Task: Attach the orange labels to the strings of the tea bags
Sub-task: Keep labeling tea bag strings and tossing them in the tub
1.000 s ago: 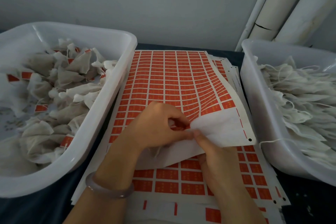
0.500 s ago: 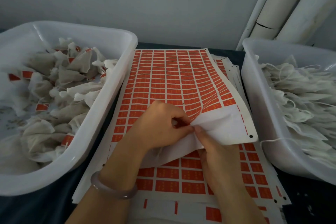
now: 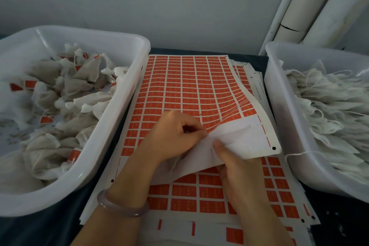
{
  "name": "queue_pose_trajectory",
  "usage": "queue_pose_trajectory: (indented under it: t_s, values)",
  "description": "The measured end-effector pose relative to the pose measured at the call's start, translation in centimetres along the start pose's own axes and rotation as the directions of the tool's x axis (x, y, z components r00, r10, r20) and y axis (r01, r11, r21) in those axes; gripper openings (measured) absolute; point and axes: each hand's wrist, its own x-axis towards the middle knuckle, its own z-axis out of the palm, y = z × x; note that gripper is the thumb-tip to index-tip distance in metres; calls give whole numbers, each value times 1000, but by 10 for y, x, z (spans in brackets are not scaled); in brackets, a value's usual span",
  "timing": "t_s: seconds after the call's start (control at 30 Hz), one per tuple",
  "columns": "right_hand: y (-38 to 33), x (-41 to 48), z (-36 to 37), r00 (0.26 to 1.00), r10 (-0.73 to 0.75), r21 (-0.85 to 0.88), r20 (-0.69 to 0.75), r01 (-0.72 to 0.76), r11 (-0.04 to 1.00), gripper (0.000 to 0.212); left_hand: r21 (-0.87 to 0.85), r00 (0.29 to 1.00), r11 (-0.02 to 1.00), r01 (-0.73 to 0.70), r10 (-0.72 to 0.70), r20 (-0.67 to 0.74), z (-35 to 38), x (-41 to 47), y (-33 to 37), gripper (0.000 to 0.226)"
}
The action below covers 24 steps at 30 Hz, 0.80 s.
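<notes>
**Both hands on the label sheet**

The label sheet (image 3: 187, 86), white backing gridded with small orange labels, lies on the tabletop (image 3: 60, 225). Its bare near-right corner curls up. The left hand (image 3: 171, 136) pinches at its last orange row and the right hand (image 3: 237, 171) pinches the bare corner, both grips clamped. Since half a second ago, nothing has visibly shifted.

Left hand (image 3: 173, 136) curled, fingertips pinched, right hand (image 3: 236, 170) pinching just beside it

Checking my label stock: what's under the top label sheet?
Another sheet of orange labels, with more sheet edges below it. The top sheet, left hand and right hand cover the rest.
</notes>
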Motion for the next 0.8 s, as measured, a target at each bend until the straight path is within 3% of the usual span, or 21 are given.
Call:
queue_pose_trajectory:
  t_s: [0.13,0.23,0.37,0.47,0.53,0.63,0.7,0.73,0.8]
  values:
    - [-7,-4,-2,993,114,88,-16,-112,990,56,-62,990,995,84,-90,-107,0,1,-2,28]
    - [-24,-12,-11,971,197,116,136,-213,970,55,-74,979,989,131,-141,-150,0,2,-2,27]
    - [-52,-36,-30,845,372,-271,384,-283,920,54,-65,972,981,185,-192,-134,2,3,-1,25]
    - [-73,-55,-24,718,348,-309,602,-192,931,50,-73,959,969,234,-243,-147,5,2,-2,23]
    - [-83,-61,-12,743,176,-247,646,-14,969,35,-117,958,968,222,-239,-158,7,1,-1,22]
    - [-88,-41,9,872,-59,-388,485,275,880,28,-302,965,940,156,-211,-157,2,2,2,21]
    - [-86,-12,20,934,-83,-539,349,272,797,23,-462,967,879,119,-209,-148,-4,2,5,18]
    - [-85,0,23,953,-28,-581,301,207,787,28,-494,966,863,107,-207,-154,-5,2,5,18]
    - [-79,22,27,934,206,-487,293,-39,872,46,-515,959,853,85,-210,-189,-7,2,4,18]
